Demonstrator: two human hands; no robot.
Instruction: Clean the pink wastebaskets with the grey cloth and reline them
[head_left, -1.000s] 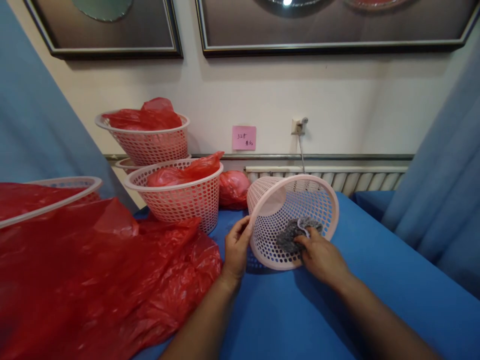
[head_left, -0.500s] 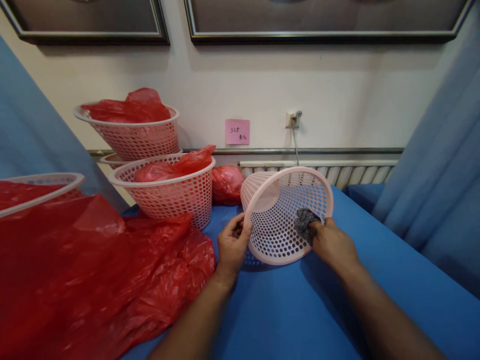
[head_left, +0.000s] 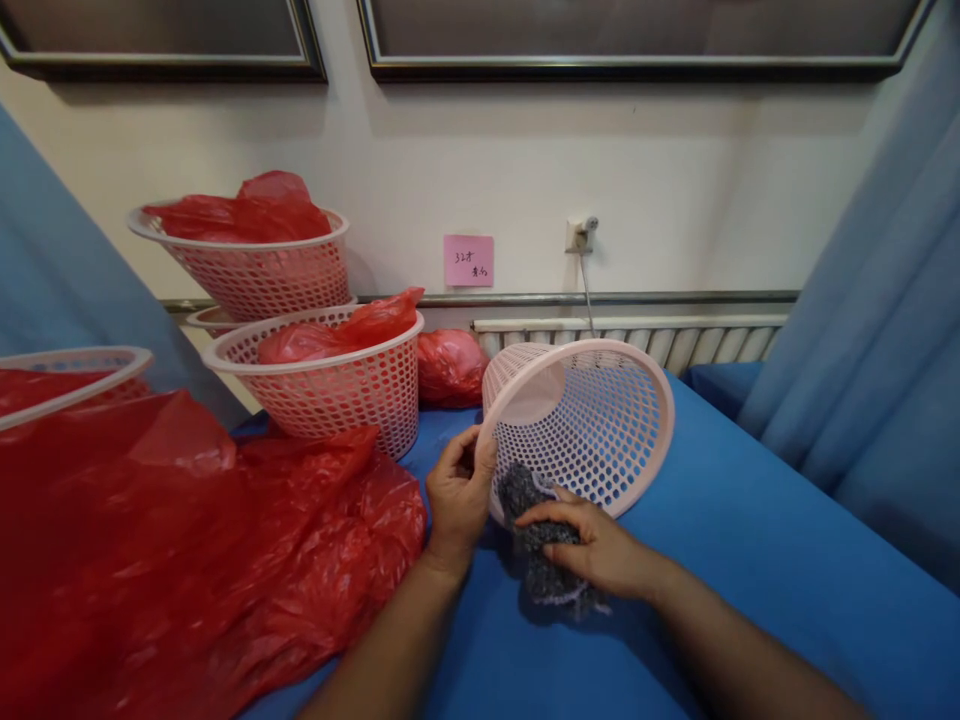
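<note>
A pale pink perforated plastic basket (head_left: pixel 592 440) lies tipped on its side, its open mouth facing me. My left hand (head_left: pixel 459 500) grips the left part of its rim, thumb on the inner side. In my right hand (head_left: pixel 592 545) is a grey cloth (head_left: pixel 551 560) with a pale edge, bunched under the fingers. The cloth lies over the lower left part of the rim and hangs down in front of it.
Red plastic bags (head_left: pixel 315 570) spread across the left of the blue-covered table (head_left: pixel 757 560). Behind them stand a pink basket (head_left: pixel 330 390) and a higher basket (head_left: pixel 255 275), both holding red bags. A tied red bag (head_left: pixel 451 368) lies beside the tipped basket. Blue curtains (head_left: pixel 877 350) hang at both sides.
My right hand has moved left with the grey cloth, from the basket's lower right rim to its lower left rim. My left hand keeps its hold.
</note>
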